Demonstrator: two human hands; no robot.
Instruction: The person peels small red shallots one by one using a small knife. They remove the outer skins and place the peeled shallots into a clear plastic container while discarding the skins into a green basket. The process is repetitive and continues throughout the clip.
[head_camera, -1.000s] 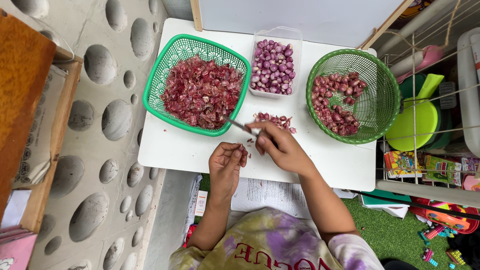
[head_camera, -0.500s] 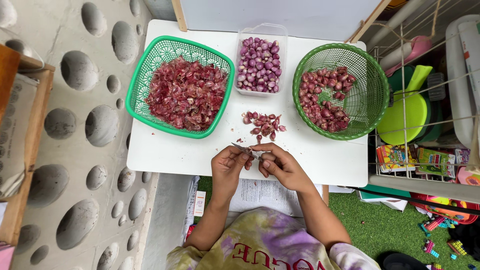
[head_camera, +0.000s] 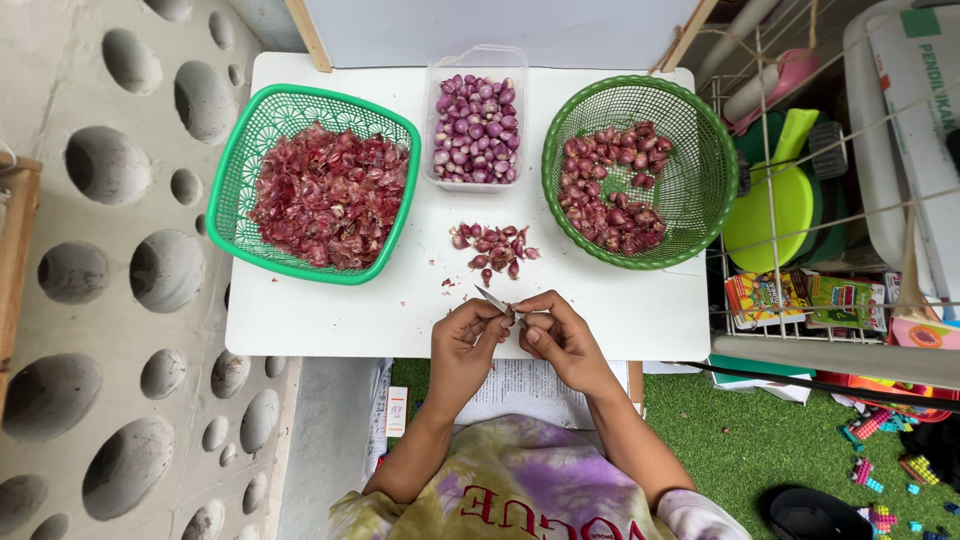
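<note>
Small knife (head_camera: 494, 300) with a thin silver blade, held in the right hand (head_camera: 562, 335), tip pointing up and to the left, over the near edge of the white table. Little shallot pinched in the fingertips of the left hand (head_camera: 468, 340), right against the blade, mostly hidden, so hard to tell peeled or not. Both hands close together, thumbs nearly touching. Small pile of reddish shallots (head_camera: 492, 245) lying loose on the table just beyond the knife, some with dry skins and pointed ends, a few tiny scraps beside the pile.
</note>
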